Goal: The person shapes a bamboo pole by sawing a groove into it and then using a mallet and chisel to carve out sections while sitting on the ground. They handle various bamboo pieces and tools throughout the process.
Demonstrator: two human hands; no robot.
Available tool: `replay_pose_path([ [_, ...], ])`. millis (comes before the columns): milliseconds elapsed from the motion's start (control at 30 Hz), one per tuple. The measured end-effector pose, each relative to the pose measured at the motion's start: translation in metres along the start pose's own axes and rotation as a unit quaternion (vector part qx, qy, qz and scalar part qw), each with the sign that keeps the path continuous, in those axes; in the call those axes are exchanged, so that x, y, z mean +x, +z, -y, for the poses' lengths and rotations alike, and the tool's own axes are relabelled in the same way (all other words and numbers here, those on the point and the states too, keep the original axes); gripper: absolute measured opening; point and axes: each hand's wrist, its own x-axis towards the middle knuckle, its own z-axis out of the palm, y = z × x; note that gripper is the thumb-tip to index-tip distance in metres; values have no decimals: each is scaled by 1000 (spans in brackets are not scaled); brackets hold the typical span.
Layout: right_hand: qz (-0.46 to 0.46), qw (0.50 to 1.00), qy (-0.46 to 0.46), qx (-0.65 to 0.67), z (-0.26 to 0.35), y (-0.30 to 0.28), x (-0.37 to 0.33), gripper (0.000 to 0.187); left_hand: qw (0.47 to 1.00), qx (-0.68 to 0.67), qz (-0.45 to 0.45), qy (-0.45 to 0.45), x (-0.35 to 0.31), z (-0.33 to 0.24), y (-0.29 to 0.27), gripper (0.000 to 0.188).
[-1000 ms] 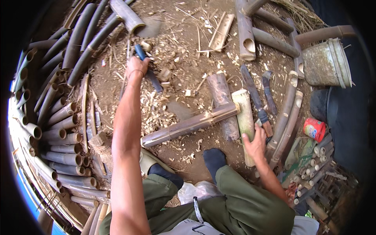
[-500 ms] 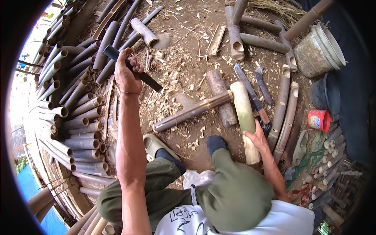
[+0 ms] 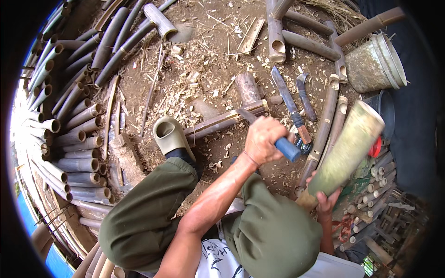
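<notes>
My left hand [image 3: 265, 140] is closed around a chisel [image 3: 288, 149], its blue handle end sticking out to the right and its dark blade pointing up and left. The blade tip is over or near the right end of a dark bamboo piece [image 3: 211, 128] that lies slanted on the ground with a slit along its top. Whether the tip touches it I cannot tell. At the right, my right hand [image 3: 327, 201] grips the lower part of a thick pale-green wooden club [image 3: 345, 155], raised and tilted up to the right. A short log [image 3: 248, 88] lies just beyond the bamboo piece.
A large knife [image 3: 289, 102] and a smaller curved blade [image 3: 305, 97] lie on the dirt. Long bamboo poles [image 3: 321, 132] lie on the right, near a dirty bucket [image 3: 373, 62]. Stacked bamboo tubes [image 3: 76, 153] fill the left. A clog [image 3: 168, 134] is on my left foot.
My left hand has come down and right with the chisel, to the bamboo piece. My right hand has lifted the club off to the right. The view has shifted slightly.
</notes>
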Motion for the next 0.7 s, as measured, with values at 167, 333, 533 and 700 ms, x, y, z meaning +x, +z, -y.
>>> replay_pose_path([
  [167,-28,998,-17,-54,19,13,-3,84,999,-41,14,-24,-17,20,19,22],
  [333,-7,999,8,-53,31,25,7,86,998,-39,5,-47,-27,31,21,20],
  [533,64,991,-66,-97,33,25,20,84,996,-49,-23,-66,-24,41,18,19],
  [700,109,975,-176,-80,15,55,39,85,990,-76,-26,-119,-15,49,14,18],
])
